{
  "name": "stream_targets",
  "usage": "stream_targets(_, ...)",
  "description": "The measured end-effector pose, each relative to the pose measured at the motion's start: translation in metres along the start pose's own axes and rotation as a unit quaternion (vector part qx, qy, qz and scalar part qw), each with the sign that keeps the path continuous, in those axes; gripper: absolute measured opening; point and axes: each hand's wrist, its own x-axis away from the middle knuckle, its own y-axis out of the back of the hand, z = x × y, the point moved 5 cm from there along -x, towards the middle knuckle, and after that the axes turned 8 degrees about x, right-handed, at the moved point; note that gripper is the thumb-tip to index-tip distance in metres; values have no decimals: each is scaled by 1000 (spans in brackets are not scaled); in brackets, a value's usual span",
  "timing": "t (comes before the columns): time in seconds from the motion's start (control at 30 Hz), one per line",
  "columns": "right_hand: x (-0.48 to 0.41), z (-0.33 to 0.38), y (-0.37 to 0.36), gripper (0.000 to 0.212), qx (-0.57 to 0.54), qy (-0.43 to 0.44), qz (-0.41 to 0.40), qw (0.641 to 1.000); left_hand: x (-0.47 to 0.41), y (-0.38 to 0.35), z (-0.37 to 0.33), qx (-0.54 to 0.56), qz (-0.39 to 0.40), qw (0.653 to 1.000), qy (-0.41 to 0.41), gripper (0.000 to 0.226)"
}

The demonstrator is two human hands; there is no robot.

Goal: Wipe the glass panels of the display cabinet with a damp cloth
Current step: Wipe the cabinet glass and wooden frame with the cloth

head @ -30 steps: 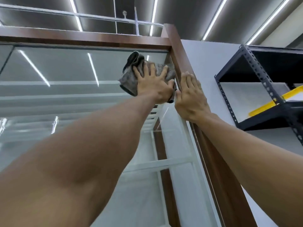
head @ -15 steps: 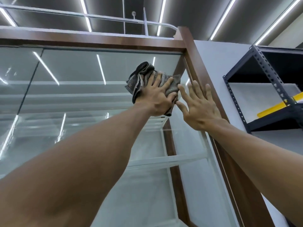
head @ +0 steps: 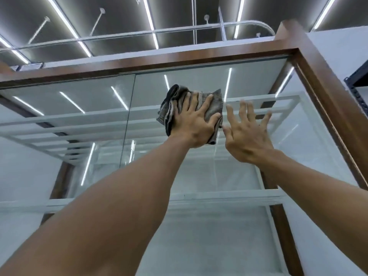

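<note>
no brand, label or writing could be read anywhere. there were two bare hands, one cloth, and two glass panels side by side in the tall brown wooden display cabinet [head: 235, 54]. the left hand [head: 194, 124] was raised high on a straight arm, its palm flat and its fingers spread over the crumpled grey cloth [head: 211, 105], pressing it on the right clear glass panel [head: 199, 80] near the top. part of the cloth stuck out past the fingertips and to their left. the right hand [head: 247, 134] was up too, just beside the left thumb, holding nothing, with its fingers wide apart and pointing up at the same panel. i could not tell if they touched the glass. the left clear glass panel [head: 69, 100] sat well to the left of all the fingers. white shelves [head: 79, 118] showed behind the glass.
</note>
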Motion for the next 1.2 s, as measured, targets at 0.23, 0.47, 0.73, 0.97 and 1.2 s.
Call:
stream_targets(0.23,-18,85,3,66,15,55,-10,998,19,27,73,-35,-21,999,34,66)
stream_targets(0.47,-33,135,2,66,9,73,-21,997,29,56,145,-35,-37,994,95,66)
stream_targets(0.73,-24,132,0,65,-3,86,-15,996,104,47,160,18,-79,973,218,69)
stream_targets(0.97,-8,114,4,64,3,111,-8,994,83,38,125,10,-1,1000,14,68)
stream_targets(1.2,11,59,0,62,-18,75,-23,997,60,13,57,-11,-19,998,58,69)
